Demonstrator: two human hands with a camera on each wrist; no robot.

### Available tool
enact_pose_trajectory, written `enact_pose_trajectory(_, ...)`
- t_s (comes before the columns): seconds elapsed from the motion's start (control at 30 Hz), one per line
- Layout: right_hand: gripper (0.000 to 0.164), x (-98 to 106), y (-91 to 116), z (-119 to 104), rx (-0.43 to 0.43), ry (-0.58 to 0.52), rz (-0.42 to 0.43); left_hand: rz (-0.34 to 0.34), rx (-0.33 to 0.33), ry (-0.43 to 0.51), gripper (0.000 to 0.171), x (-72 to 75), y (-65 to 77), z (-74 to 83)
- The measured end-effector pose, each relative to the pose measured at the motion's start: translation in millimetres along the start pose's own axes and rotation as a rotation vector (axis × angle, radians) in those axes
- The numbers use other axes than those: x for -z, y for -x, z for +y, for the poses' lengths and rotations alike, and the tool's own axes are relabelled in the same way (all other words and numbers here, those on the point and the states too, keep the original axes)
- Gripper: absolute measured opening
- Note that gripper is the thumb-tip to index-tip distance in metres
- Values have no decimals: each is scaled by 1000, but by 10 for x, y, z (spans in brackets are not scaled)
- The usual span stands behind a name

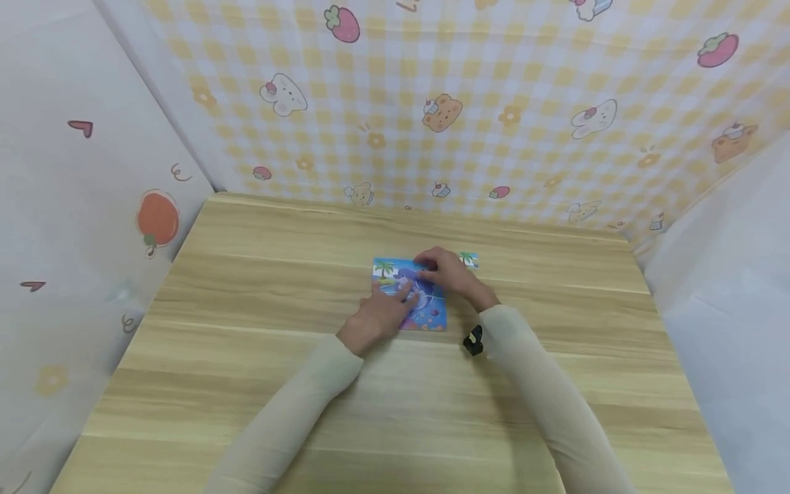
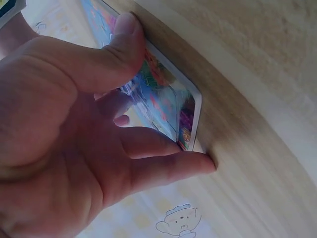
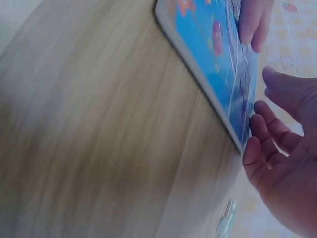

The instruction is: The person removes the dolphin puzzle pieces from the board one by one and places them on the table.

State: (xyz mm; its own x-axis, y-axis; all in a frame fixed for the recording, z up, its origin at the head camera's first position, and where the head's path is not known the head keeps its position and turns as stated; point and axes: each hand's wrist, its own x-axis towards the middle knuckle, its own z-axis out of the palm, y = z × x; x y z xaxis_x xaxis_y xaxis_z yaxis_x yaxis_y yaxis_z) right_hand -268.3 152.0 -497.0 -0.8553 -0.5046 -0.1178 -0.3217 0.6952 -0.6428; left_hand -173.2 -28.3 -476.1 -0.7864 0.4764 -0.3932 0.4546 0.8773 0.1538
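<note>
One picture [image 1: 433, 318], woodgrain table [image 1: 395, 405], checked backdrop [image 1: 382, 82]

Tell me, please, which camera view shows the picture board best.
The head view: most of the picture board shows from above, though the left hand and right hand cover parts. Left wrist shows a slanted strip and corner; right wrist, a long edge and part of its face.
</note>
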Motion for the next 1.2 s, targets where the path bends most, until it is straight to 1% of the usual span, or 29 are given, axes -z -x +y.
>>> enact_pose_trajectory(0.13,35,-31,-44,-37,-9,48,-36,4,-30,-36,56,-11,-6,2)
enact_pose_trajectory(0.27,32,-34,-74,-57,-6,79,-44,5,-29,-64,56,-10,-11,12)
enact_pose_trajectory(0.57,27,-48,-87,-117,-31,108,-37,-21,3,-19,52,13,-12,35)
enact_pose_trajectory(0.77,21,-84,-114,-176,-41,143,-24,-17,-9,-21,52,5,-8,33)
enact_pose_trajectory(0.9,17,-99,-129,-201,-73,136,-25,-21,-22,-15,50,8,-6,33)
enact_pose_trajectory(1.0,15,-107,-143,-193,-77,122,-16,-20,-21,-6,51,10,-10,30)
enact_pose_trajectory(1.1,13,-112,-160,-160,-73,81,0,-18,-18,-11,51,11,-18,20)
enact_pose_trajectory(1.2,9,-104,-166,-124,-73,12,14,-19,-18,-20,51,12,-25,11)
